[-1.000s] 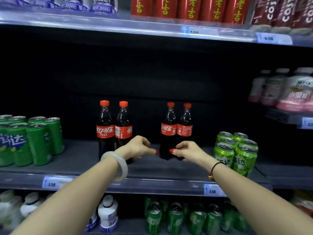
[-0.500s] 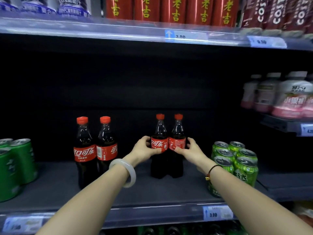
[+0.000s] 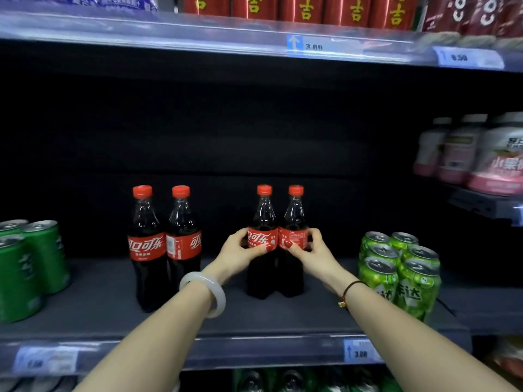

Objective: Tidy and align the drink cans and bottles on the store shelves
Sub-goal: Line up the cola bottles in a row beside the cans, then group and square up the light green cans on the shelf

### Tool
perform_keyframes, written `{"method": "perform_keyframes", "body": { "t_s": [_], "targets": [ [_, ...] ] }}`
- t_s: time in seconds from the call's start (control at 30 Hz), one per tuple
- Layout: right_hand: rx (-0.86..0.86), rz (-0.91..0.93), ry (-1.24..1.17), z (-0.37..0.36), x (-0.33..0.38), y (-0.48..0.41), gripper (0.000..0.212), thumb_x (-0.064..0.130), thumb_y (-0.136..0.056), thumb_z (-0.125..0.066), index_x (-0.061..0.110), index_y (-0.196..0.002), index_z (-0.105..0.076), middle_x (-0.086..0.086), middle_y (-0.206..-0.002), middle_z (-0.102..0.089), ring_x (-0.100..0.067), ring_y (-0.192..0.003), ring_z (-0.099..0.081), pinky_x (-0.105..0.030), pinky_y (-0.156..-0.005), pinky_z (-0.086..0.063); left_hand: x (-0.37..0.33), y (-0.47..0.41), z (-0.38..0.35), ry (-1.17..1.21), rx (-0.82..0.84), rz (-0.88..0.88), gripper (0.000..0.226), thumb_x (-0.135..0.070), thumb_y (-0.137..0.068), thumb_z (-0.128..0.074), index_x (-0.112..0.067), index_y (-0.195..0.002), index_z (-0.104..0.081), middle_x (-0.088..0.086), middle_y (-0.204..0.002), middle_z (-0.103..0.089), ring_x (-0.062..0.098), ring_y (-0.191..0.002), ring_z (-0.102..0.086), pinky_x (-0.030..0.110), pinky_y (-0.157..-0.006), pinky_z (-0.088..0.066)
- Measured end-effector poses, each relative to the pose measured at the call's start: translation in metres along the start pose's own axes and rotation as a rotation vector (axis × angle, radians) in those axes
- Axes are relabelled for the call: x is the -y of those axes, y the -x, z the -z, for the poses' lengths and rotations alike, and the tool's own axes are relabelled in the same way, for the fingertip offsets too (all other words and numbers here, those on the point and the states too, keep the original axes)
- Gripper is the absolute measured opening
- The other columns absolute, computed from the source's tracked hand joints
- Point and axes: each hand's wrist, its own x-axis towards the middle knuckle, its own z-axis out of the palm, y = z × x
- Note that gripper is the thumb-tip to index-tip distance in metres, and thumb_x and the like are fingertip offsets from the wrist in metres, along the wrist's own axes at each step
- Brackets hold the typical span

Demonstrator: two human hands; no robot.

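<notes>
Facing, in the head view, a dark store shelf (image 3: 93,309) against a black back wall, with a price tag (image 3: 359,353) clipped on the front rail. Standing upright on it: 4 red-capped cola bottles in 2 pairs, the left pair (image 3: 147,250) nearer the front edge, then bottle 3 (image 3: 261,219) and bottle 4 (image 3: 294,219) touching side by side at mid-shelf. Flanking them: dark green cans (image 3: 36,264) at far left, lime green cans (image 3: 402,270) clustered at right, near the right wrist.

Wrapping the left hand (image 3: 237,254) round the label band of bottle 3, thumb across the front, fingers curling behind. Gripping bottle 4's label the same way with the right hand (image 3: 310,254) (nothing else being carried in either hand). Probably squaring this pair and turning labels forward, judging by the small print rather than the logo showing on bottle 4.

Handling, as a judgement: looking full, so fairly heavy; stiff plastic at the waist; tall and narrow, so tipping easily if pushed near the cap. Likely sliding readily on the smooth shelf. Best gripping at the label band, as here, or lower for steadiness, twisting rather than lifting.
</notes>
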Motion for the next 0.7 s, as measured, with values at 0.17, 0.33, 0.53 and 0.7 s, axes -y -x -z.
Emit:
{"method": "perform_keyframes", "body": {
  "t_s": [0.17, 0.33, 0.53, 0.7],
  "targets": [
    [0.05, 0.031, 0.001, -0.021, 0.011, 0.018, 0.045, 0.037, -0.083, -0.066, 0.03, -0.114, -0.034, 0.012, -0.101, -0.055, -0.011, -0.101, -0.057, -0.034, -0.089, -0.049, 0.0, 0.028, 0.021, 0.006, -0.061, -0.016, 0.035, -0.019, -0.078, -0.075, -0.015, -0.11, -0.062, -0.002, -0.096, -0.068, 0.004, -0.08, -0.061, 0.015, -0.066, -0.048],
    [0.067, 0.048, 0.007, -0.036, 0.02, 0.033, 0.047, 0.037, -0.084, -0.065, 0.027, -0.119, -0.035, 0.015, -0.098, -0.053, -0.009, -0.1, -0.054, -0.029, -0.088, -0.044, 0.0, 0.047, 0.035, 0.007, -0.089, -0.002, 0.034, -0.023, -0.078, -0.075, -0.017, -0.108, -0.062, -0.004, -0.093, -0.068, 0.004, -0.075, -0.06, 0.027, -0.075, -0.046],
    [0.067, 0.03, -0.008, -0.042, 0.026, 0.045, 0.058, 0.039, -0.084, -0.064, 0.023, -0.131, -0.033, 0.006, -0.115, -0.054, -0.01, -0.108, -0.051, -0.029, -0.093, -0.04, -0.002, 0.054, 0.04, -0.039, -0.098, 0.01, 0.039, -0.028, -0.077, -0.075, -0.018, -0.112, -0.061, -0.004, -0.096, -0.068, 0.008, -0.081, -0.062, 0.036, -0.083, -0.05],
    [0.085, -0.005, 0.007, -0.038, 0.031, 0.051, 0.066, 0.035, -0.086, -0.063, 0.02, -0.139, -0.028, -0.002, -0.135, -0.05, -0.015, -0.126, -0.043, -0.029, -0.099, -0.035, -0.006, 0.054, 0.042, -0.078, -0.06, 0.056, 0.042, -0.032, -0.078, -0.074, -0.02, -0.114, -0.057, -0.005, -0.097, -0.067, 0.017, -0.097, -0.065, 0.026, -0.077, -0.049]
  ]
}}
